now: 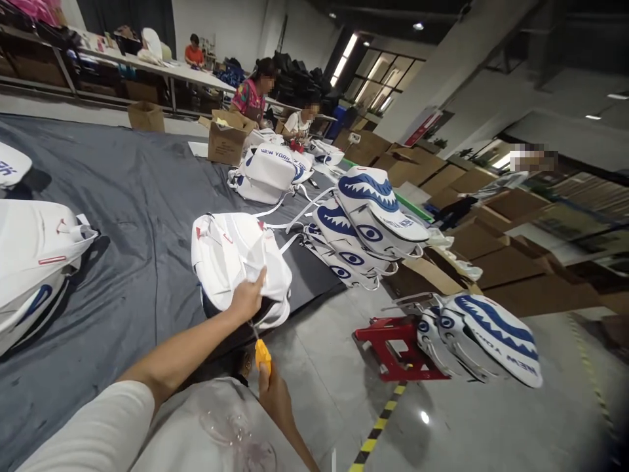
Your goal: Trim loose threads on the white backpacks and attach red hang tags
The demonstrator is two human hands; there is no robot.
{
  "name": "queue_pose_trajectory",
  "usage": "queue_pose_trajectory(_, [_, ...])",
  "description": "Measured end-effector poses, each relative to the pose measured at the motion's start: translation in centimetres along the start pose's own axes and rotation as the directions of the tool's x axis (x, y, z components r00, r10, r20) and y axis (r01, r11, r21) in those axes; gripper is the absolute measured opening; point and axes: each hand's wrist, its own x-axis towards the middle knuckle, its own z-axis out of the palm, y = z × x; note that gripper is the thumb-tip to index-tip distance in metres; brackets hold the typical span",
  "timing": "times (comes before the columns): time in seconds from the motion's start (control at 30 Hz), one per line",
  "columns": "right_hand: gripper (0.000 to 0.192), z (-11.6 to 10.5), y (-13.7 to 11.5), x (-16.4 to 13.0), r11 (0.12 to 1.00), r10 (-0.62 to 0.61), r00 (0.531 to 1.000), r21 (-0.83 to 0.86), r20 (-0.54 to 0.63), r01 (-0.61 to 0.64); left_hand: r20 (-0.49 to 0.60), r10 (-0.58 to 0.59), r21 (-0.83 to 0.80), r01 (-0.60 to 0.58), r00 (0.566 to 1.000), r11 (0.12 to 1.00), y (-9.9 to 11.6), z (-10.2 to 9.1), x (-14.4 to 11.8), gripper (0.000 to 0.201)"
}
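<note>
Nearest the lens were a short white fabric sleeve and the pale shirt front of the person at work. Just beyond, a white backpack with small red tabs lay by the near edge of a table covered in dark grey cloth. The left hand rested on the backpack's near side, a finger stretched along the white material; whether it was clamped on a strap could not be told. Below it, the right hand was wrapped round a yellow-handled tool with a thin metal shaft, which pointed up toward the left hand.

Farther right along the near edge rose a pile of at least 3 white bags printed with blue toothed mouths and eyes. Toward the far edge sat a white bag lettered NEW YORK in blue, just beside a brown cardboard box. Another white backpack, cut off by the view, lay well to the left.

Off the table, more white printed bags lay against a red stand with cut-out holes, near yellow-and-black striped floor tape. Past the far edge was a co-worker in a patterned pink top; brown cartons crowded the right.
</note>
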Motion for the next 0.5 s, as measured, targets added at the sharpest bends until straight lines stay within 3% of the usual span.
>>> queue_pose_trajectory(0.07, [0.064,-0.1,-0.9,-0.2,0.999,-0.012,0.993,0.045,-0.121,0.018,-0.197,-0.175,-0.251,0.123,0.965,0.96,0.0,-3.4,1.2,0.08])
queue_pose_trajectory(0.1, [0.064,-0.3,-1.4,-0.4,0.996,-0.06,0.983,0.056,-0.172,0.071,-0.292,-0.275,-0.427,0.133,0.916,0.894,-0.1,-5.0,1.2,0.082])
queue_pose_trajectory(0.17, [0.064,-0.6,-1.8,-0.9,0.982,-0.165,0.961,0.052,-0.224,0.181,-0.42,-0.473,-0.722,0.031,0.775,0.691,-0.6,-6.9,0.1,0.084])
queue_pose_trajectory(0.23, [0.066,-0.7,-1.4,-1.3,0.968,-0.237,0.945,0.026,-0.226,0.249,-0.436,-0.61,-0.85,-0.08,0.662,0.521,-1.3,-6.8,-2.2,0.082])
queue_pose_trajectory(0.27, [0.067,-0.6,-0.9,-1.4,0.967,-0.245,0.944,0.011,-0.219,0.254,-0.398,-0.669,-0.89,-0.089,0.628,0.446,-1.7,-5.9,-3.7,0.077])
queue_pose_trajectory(0.33, [0.067,-0.2,0.3,-1.4,0.976,-0.215,0.958,-0.016,-0.191,0.216,-0.234,-0.755,-0.955,-0.001,0.613,0.295,-2.4,-3.1,-6.8,0.061])
queue_pose_trajectory(0.4, [0.066,0.3,1.5,-0.9,0.985,-0.173,0.978,-0.038,-0.119,0.17,-0.05,-0.772,-0.97,0.154,0.634,0.189,-2.8,0.0,-10.0,0.048])
queue_pose_trajectory(0.43, [0.065,0.5,1.9,-0.6,0.987,-0.158,0.985,-0.051,-0.07,0.154,0.014,-0.765,-0.963,0.214,0.644,0.162,-2.9,1.1,-11.5,0.045])
queue_pose_trajectory(0.5, [0.06,0.8,2.4,0.2,0.987,-0.135,0.991,-0.085,0.026,0.137,0.065,-0.706,-0.925,0.308,0.705,0.222,-2.7,2.2,-14.5,0.041])
